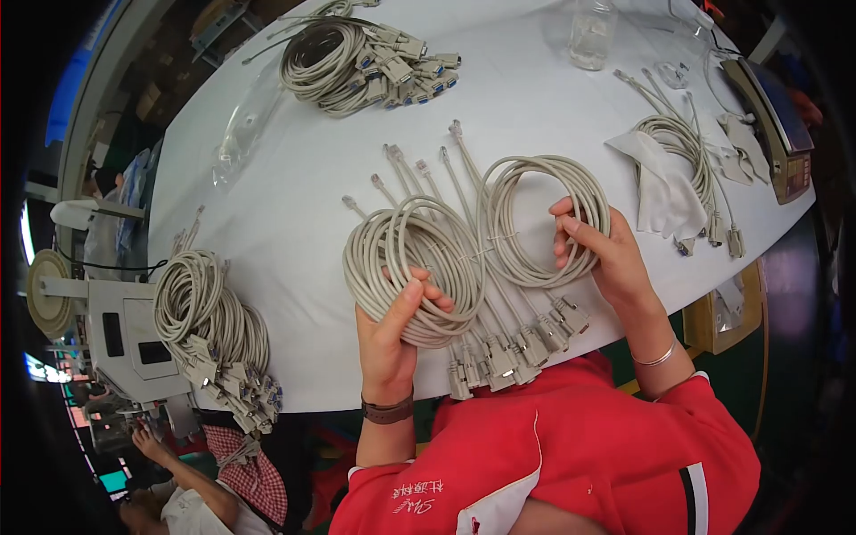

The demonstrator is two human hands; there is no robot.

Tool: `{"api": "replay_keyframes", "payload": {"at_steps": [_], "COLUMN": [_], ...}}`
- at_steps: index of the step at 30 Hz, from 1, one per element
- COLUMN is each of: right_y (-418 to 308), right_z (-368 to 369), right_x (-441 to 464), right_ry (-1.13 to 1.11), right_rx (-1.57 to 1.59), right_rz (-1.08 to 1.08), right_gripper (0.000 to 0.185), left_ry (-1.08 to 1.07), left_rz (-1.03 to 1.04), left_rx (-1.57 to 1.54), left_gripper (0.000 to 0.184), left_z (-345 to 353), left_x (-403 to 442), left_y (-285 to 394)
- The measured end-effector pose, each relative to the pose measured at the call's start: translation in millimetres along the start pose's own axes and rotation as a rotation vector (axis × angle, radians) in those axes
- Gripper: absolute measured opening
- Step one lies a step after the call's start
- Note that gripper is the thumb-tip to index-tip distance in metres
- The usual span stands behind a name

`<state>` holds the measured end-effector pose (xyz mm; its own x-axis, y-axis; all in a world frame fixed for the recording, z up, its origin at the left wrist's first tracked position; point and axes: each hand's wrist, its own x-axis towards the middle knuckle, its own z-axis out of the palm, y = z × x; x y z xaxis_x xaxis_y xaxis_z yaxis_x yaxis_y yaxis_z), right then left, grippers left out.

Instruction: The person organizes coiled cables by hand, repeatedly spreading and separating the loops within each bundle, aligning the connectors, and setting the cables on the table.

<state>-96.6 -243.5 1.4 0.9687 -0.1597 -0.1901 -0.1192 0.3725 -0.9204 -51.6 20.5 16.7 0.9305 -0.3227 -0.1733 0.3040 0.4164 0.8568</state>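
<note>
Two groups of coiled grey cables lie side by side in front of me. My left hand is wrapped through the left cable coils, its thumb on top and its fingers inside the loops. Around the near right side of the right cable coil my right hand is closed, fingertips inside the ring. Clear network plugs stick out on the far side of the coils. Grey serial connectors fan out on the near side, by the table edge. Thin ties cross the coils.
A big pile of coiled cables lies at the back, another stack at the left edge. On the right are cables, white cloths and a scale. A clear jar stands behind. A co-worker's arm shows lower left.
</note>
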Motion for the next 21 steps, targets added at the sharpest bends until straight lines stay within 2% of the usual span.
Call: {"api": "replay_keyframes", "payload": {"at_steps": [8, 11, 14, 16, 18, 20, 21], "right_y": [10.6, 8.4, -3.0, 11.2, 7.7, -12.1, -7.1], "right_z": [-0.5, 7.6, 46.3, 63.6, 63.4, 43.5, 27.6], "right_x": [-6.5, -12.1, -15.9, -6.5, -2.5, -7.3, -3.3], "right_ry": [0.074, -0.069, -0.355, -0.303, -0.204, -0.064, -0.052], "right_rx": [0.034, -0.093, -0.432, -0.462, -0.360, -0.129, -0.052], "right_rz": [-0.016, -0.025, -0.090, -0.405, -0.372, 0.020, 0.000], "right_gripper": [0.018, 0.019, 0.020, 0.020, 0.021, 0.023, 0.025], "left_ry": [0.053, 0.034, 0.015, -0.037, 0.011, 0.020, 0.003], "left_rz": [-0.027, -0.022, -0.012, 0.005, 0.006, -0.025, -0.012], "left_rx": [-0.074, 0.039, 0.138, 0.118, 0.075, -0.019, 0.009], "left_gripper": [0.018, 0.018, 0.018, 0.018, 0.017, 0.017, 0.018], "left_z": [-11.6, -8.6, 18.9, 28.5, 26.5, 7.9, -1.6], "left_x": [-6.6, -7.9, -6.2, -0.9, 2.2, -0.3, -2.7], "left_y": [-2.7, -3.7, -3.3, -6.0, -4.3, -0.7, -0.5]}}
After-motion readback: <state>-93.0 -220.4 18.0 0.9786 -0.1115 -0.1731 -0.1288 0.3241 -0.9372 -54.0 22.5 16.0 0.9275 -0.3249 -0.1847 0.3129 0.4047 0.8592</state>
